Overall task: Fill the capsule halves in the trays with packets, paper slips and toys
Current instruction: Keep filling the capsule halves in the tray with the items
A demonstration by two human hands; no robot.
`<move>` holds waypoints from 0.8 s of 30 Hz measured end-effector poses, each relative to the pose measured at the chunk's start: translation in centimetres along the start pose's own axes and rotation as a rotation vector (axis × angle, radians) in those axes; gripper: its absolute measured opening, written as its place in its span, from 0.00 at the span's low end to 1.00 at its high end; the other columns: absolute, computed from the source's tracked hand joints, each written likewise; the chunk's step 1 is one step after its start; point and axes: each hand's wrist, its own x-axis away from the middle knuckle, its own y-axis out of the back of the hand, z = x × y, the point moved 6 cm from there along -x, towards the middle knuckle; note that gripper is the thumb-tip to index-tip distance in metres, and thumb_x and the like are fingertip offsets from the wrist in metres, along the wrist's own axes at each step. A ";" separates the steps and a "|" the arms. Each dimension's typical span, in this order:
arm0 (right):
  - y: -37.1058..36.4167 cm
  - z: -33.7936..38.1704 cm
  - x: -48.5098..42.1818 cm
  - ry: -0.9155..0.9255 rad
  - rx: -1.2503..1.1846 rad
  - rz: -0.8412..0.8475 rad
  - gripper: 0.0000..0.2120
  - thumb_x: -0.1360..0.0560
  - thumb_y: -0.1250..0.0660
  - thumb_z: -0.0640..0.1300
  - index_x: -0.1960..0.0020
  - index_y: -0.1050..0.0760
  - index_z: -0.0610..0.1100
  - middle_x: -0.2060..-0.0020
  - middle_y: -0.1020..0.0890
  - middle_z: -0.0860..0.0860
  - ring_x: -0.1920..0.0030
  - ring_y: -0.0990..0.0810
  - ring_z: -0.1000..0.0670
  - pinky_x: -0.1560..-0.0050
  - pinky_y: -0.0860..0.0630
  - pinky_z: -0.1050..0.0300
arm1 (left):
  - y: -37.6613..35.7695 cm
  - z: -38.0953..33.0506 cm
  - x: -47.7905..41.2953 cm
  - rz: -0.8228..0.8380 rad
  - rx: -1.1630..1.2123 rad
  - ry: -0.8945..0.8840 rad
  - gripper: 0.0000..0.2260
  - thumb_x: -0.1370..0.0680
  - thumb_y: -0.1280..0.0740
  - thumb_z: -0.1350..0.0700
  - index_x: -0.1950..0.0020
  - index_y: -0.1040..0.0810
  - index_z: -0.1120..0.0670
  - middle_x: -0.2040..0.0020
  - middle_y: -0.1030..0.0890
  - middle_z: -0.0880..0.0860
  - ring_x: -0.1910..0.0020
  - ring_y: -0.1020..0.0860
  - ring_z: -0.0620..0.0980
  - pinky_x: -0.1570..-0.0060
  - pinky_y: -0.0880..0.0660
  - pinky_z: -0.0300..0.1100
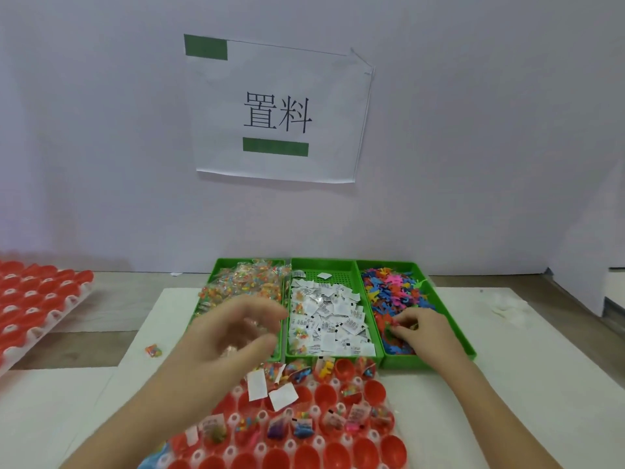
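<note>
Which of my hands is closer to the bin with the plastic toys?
Right. The right hand is inside the toy bin, fingers pinching toys. The left hand hovers over the packet bin at the other end.

The three bins (pixel 429 362) were bright green, and the middle one's floor (pixel 333 275) showed a fine dotted grid. The packets (pixel 243 282) were clear, speckled orange, yellow and green. The paper slips (pixel 333 313) were white with black print. The toys (pixel 389 289) mixed blue, pink and orange with touches of green. The capsule halves (pixel 373 390) were red in a milky, translucent tray (pixel 291 446); the second tray (pixel 67 306) at the left matched it, red in whitish plastic. A stray packet (pixel 153 350) looked orange. The sign (pixel 338 96) was white with black characters and two green bars, on a pale lilac wall (pixel 101 130). The tabletop (pixel 101 299) was light tan wood grain under white mats (pixel 507 367).
</note>
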 end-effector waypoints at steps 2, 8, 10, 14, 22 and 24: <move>0.4 0.0 0.4 -0.001 -0.048 -0.063 0.03 0.26 0.29 0.49 0.53 0.18 0.52 0.59 0.21 0.61 0.52 0.20 0.53 0.46 0.25 0.51 | -3.1 3.2 -2.1 0.174 -0.028 0.201 0.14 0.23 0.32 0.58 0.49 0.21 0.37 0.51 0.20 0.41 0.60 0.21 0.42 0.61 0.24 0.32; 1.2 -0.1 1.2 -0.055 0.260 -0.170 0.12 0.19 0.42 0.55 0.40 0.22 0.60 0.45 0.18 0.59 0.40 0.27 0.52 0.46 0.45 0.52 | -11.8 8.9 -7.3 0.528 -0.484 0.305 0.12 0.21 0.34 0.55 0.38 0.22 0.49 0.40 0.22 0.47 0.48 0.24 0.44 0.45 0.25 0.40; 1.2 -0.3 1.5 -0.066 0.196 -0.215 0.12 0.19 0.41 0.53 0.40 0.22 0.59 0.46 0.18 0.58 0.43 0.26 0.52 0.48 0.47 0.55 | -13.9 9.3 -8.0 0.613 -0.540 0.306 0.12 0.22 0.34 0.53 0.38 0.21 0.50 0.40 0.21 0.49 0.45 0.23 0.47 0.45 0.24 0.42; 1.5 -1.0 2.0 -0.033 -0.182 -0.298 0.05 0.24 0.31 0.47 0.51 0.17 0.54 0.57 0.18 0.58 0.50 0.21 0.52 0.38 0.36 0.52 | -15.7 9.6 -8.9 0.679 -0.546 0.329 0.09 0.23 0.32 0.55 0.43 0.20 0.54 0.45 0.19 0.50 0.48 0.21 0.49 0.46 0.22 0.44; 1.6 -1.6 2.3 -0.008 -0.448 -0.310 0.02 0.26 0.28 0.45 0.53 0.17 0.50 0.61 0.17 0.59 0.57 0.20 0.60 0.60 0.26 0.71 | -15.3 10.2 -8.7 0.612 -0.507 0.320 0.05 0.23 0.33 0.58 0.49 0.19 0.52 0.47 0.20 0.49 0.59 0.26 0.43 0.57 0.28 0.34; 2.0 -1.4 2.3 -0.012 -0.555 -0.342 0.05 0.26 0.28 0.42 0.55 0.18 0.52 0.60 0.16 0.58 0.56 0.18 0.59 0.58 0.27 0.71 | -15.2 10.3 -8.3 0.618 -0.507 0.319 0.08 0.22 0.35 0.58 0.46 0.19 0.51 0.47 0.19 0.49 0.58 0.25 0.42 0.56 0.26 0.35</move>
